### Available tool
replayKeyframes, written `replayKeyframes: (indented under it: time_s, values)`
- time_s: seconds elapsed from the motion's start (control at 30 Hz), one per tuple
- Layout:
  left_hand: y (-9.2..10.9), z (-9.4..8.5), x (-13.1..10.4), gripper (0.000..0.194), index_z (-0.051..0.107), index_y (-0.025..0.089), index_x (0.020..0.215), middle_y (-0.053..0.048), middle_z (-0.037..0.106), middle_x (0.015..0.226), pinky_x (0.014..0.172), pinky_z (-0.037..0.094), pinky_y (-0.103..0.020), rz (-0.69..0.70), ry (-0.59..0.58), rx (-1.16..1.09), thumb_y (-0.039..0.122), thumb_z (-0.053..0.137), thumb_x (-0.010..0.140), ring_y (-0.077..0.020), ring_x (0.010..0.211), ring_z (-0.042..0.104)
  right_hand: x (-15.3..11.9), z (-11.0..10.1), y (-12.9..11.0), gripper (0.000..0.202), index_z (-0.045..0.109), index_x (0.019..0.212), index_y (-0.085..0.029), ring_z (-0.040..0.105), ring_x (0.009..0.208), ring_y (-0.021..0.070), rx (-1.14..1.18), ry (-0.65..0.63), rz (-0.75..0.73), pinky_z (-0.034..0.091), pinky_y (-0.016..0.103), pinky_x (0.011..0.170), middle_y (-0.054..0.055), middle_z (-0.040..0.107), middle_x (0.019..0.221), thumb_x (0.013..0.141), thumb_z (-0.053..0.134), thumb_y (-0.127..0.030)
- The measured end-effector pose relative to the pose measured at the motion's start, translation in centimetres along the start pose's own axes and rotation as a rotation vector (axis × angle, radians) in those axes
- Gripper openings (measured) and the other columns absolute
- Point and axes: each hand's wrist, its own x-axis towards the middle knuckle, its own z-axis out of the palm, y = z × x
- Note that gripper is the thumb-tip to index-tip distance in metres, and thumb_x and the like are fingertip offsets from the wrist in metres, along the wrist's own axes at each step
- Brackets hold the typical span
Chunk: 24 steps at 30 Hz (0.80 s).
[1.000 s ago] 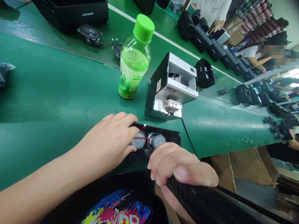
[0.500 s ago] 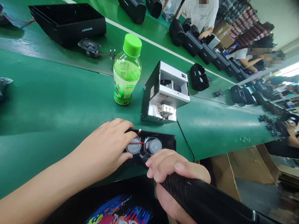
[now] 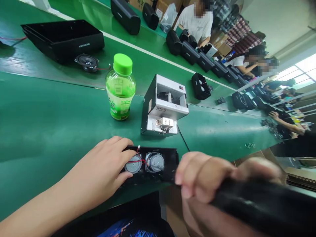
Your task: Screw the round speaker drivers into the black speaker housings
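Observation:
My left hand (image 3: 115, 164) is closed over the left end of a black speaker housing (image 3: 170, 161) lying on the green bench. Two round grey-backed speaker drivers sit in it: the right one (image 3: 156, 162) shows whole, while my fingers partly cover the left one (image 3: 133, 164). Red wires (image 3: 140, 160) run between them to a small white plug. My right hand (image 3: 204, 177), blurred, grips a black electric screwdriver (image 3: 261, 204) just right of the housing. The tip of the screwdriver does not show.
Beyond the housing stands a silver-and-black screw feeder (image 3: 165, 108), its cord trailing right. Left of it is a green-capped drink bottle (image 3: 120, 89). Farther back lie a loose speaker driver (image 3: 87, 62) and a large black housing (image 3: 69, 42). Co-workers sit along a row of black speakers.
My right hand has pulled the screwdriver right, away from the drivers. My left hand stays on the housing. The view has shifted, so the bench items appear lower and more to the left.

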Motion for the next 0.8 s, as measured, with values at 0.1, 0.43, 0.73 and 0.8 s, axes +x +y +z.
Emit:
replayKeyframes:
  time_s: [0.1,0.43,0.73,0.8]
  values:
    - [0.3,0.5,0.5,0.043,0.088,0.032,0.128,-0.011,0.091,0.144,0.094,0.070,-0.058,0.034,0.005,0.002,0.015,0.095,0.088,-0.0415,0.125,0.087,4.7,-0.3,0.9,0.039,0.095,0.138,-0.049,0.070,0.056,0.0213,0.159,0.176,-0.174,0.068,0.041,0.064,-0.007,0.074,0.074,0.125,0.073,-0.078]
    - [-1.3,0.3,-2.1,0.113,0.047,0.039,0.199,-0.019,0.060,0.202,0.134,0.075,-0.066,-0.070,0.085,-0.226,0.061,0.104,0.104,-0.0503,0.174,0.074,11.5,2.2,5.4,0.081,0.084,0.109,-0.035,0.064,0.046,0.0190,0.121,0.165,-0.196,0.049,0.037,0.045,-0.008,0.073,0.066,0.093,0.080,-0.114]
    - [-1.8,3.7,-5.5,0.168,0.013,0.053,0.210,-0.012,0.058,0.206,0.144,0.068,-0.075,-0.295,0.053,-0.354,0.061,0.122,0.082,-0.0542,0.180,0.068,9.5,0.2,3.4,0.057,0.095,0.121,-0.036,0.063,0.049,0.0176,0.316,0.211,-0.007,0.056,0.033,0.049,-0.007,0.075,0.066,0.104,0.092,-0.091]
    - [-1.9,3.6,-5.2,0.162,0.016,0.055,0.209,-0.011,0.059,0.205,0.143,0.068,-0.074,-0.271,0.040,-0.362,0.065,0.119,0.086,-0.0524,0.181,0.068,8.5,-0.1,2.3,0.040,0.097,0.127,-0.041,0.066,0.055,0.0188,0.337,0.102,0.007,0.063,0.037,0.059,-0.007,0.075,0.071,0.111,0.094,-0.078]
